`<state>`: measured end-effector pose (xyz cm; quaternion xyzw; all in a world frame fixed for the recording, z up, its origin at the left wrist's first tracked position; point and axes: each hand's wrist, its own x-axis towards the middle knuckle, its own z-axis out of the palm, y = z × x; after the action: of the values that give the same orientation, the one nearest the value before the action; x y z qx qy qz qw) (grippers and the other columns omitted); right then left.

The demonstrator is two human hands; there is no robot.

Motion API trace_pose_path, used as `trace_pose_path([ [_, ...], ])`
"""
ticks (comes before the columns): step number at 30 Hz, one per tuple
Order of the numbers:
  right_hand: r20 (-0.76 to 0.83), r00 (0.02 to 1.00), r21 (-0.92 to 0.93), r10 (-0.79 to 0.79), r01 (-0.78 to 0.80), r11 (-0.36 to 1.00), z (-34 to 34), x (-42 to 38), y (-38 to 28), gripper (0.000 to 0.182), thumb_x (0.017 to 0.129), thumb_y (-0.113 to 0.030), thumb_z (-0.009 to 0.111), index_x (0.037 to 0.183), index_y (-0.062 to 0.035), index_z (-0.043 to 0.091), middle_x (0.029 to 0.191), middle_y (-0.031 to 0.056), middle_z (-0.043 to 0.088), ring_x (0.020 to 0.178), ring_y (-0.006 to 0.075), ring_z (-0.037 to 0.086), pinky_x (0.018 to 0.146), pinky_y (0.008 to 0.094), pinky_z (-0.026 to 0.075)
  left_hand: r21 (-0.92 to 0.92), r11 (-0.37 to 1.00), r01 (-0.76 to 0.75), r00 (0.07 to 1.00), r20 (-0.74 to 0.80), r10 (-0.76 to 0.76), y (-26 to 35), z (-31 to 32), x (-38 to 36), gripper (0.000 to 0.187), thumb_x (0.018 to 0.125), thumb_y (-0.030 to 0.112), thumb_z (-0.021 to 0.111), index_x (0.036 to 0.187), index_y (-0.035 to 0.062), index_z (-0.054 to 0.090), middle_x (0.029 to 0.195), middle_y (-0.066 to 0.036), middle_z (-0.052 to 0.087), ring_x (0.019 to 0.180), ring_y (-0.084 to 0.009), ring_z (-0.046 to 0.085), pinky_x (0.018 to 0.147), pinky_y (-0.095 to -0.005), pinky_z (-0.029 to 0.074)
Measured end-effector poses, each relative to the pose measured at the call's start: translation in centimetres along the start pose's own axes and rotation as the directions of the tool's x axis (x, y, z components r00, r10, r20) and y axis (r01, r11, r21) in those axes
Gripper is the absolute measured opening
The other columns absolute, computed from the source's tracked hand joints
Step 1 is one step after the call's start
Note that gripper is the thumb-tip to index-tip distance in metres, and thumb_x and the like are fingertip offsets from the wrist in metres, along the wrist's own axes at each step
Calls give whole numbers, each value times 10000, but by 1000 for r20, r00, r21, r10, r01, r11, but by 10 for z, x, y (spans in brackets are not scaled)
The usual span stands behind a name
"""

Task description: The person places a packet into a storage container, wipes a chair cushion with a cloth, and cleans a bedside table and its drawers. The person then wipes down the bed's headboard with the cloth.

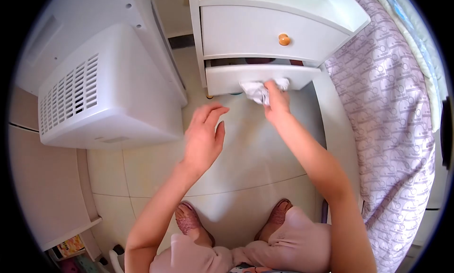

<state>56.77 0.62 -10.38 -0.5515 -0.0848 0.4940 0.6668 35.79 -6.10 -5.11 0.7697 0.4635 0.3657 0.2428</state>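
My right hand (pixel 278 102) grips a crumpled white cloth (pixel 256 91) with bits sticking out on both sides of the fingers. The cloth overlaps the front of the lower drawer (pixel 222 77), which is pulled out a little from the white cabinet (pixel 197 36). Through the gap above that drawer front, dark and reddish contents show in part. My left hand (pixel 204 137) hangs over the floor to the left, fingers loosely curved and thumb apart, with nothing in it.
Above, the upper drawer (pixel 241 31) is closed and has a round wooden knob (pixel 283 39). A white appliance with a vent grille (pixel 113 98) stands at left. Along the right runs a bed with a patterned lilac cover (pixel 378 112). My slippered feet rest on the tiled floor (pixel 236 152).
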Motion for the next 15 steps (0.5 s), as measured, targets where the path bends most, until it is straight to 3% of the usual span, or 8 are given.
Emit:
trace_pose_path([
  [3, 21, 997, -46, 76, -75, 996, -34, -48, -5, 433, 773, -97, 683, 1164, 3, 526, 1072, 61, 613, 962, 167, 616, 812, 303, 499, 77, 995, -68, 981, -177, 80, 4, -7, -3, 429, 762, -5, 689, 1170, 62, 576, 1213, -126, 529, 1132, -329, 484, 933, -404, 425],
  [7, 35, 985, -86, 169, -166, 982, -72, -103, -11, 381, 821, -83, 671, 1162, 11, 530, 1072, 63, 616, 966, 158, 616, 826, 299, 500, 175, 948, -266, 963, 8, 269, 4, -10, -9, 530, 705, 108, 778, 1190, 70, 568, 1192, -116, 541, 1120, -329, 497, 960, -442, 404],
  [10, 64, 977, -121, 202, -194, 974, -87, -111, -11, 346, 851, -94, 643, 1171, -15, 537, 1072, 59, 623, 976, 164, 616, 843, 312, 500, 61, 968, -243, 968, 72, 238, 4, -1, -20, 528, 714, 142, 781, 1193, 84, 567, 1182, -110, 551, 1120, -338, 491, 972, -445, 397],
  [14, 94, 979, -136, 183, -169, 976, -95, -117, -8, 340, 863, -107, 632, 1177, -25, 531, 1076, 59, 619, 984, 167, 613, 854, 325, 499, 22, 985, -170, 984, 59, 169, 5, 0, -21, 334, 739, 42, 754, 1051, 67, 638, 946, -71, 612, 859, -279, 575, 744, -376, 471],
  [15, 78, 980, -158, 184, -170, 973, -96, -120, -9, 350, 864, -105, 629, 1187, -26, 520, 1087, 54, 614, 989, 170, 612, 857, 330, 498, 17, 980, -200, 980, -14, 200, 9, 2, -19, 271, 739, -8, 742, 987, 59, 658, 866, -60, 614, 755, -254, 576, 650, -350, 461],
])
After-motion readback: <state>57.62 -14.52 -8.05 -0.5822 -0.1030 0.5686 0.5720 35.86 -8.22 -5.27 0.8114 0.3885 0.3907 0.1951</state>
